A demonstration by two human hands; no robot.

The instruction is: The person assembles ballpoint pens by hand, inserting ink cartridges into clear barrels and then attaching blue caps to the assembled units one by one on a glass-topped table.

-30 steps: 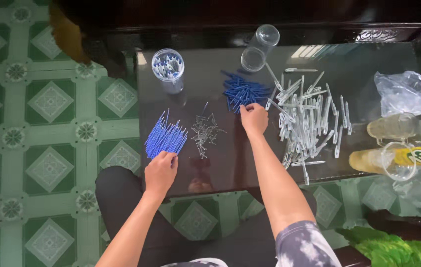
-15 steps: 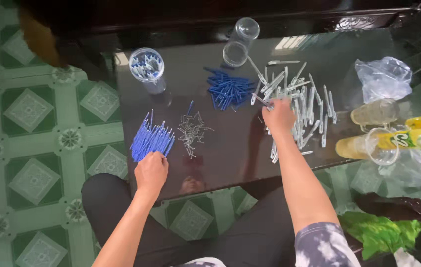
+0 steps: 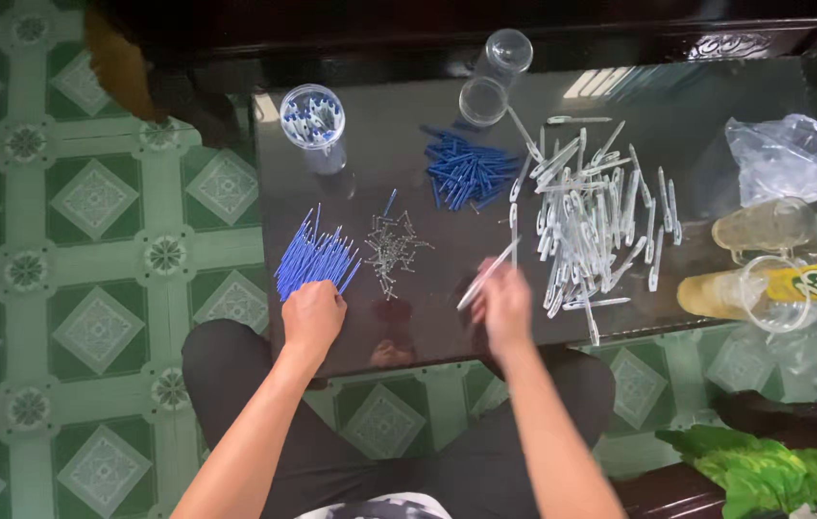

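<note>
dark glass worktop [image 3: 696, 106], glossy, over a green patterned tile floor [image 3: 91, 202]. right hand [image 3: 504, 306] near the front edge of the worktop, fingers pinched together on one clear pen barrel [image 3: 487, 274], barrel slanting up and away from the hand. left hand [image 3: 312, 315] at the front left of the worktop, fingers curled down onto the near end of a fan of thin blue refills [image 3: 312, 259]; whether anything is actually gripped cannot be told. small heap of tiny metal springs [image 3: 392, 248] just right of the blue refills, between the two hands and a little farther back. pile of short blue caps [image 3: 468, 168] toward the back middle of the worktop. broad scatter of clear barrels [image 3: 593, 216] on the right half of the worktop, just beyond the right hand. clear cup with small blue bits [image 3: 312, 117] at the back left corner. two empty clear cups [image 3: 497, 72] lying at the back edge. crumpled clear plastic bag [image 3: 786, 154] and yellowish drink bottles [image 3: 773, 279] at the right end of the worktop.
</note>
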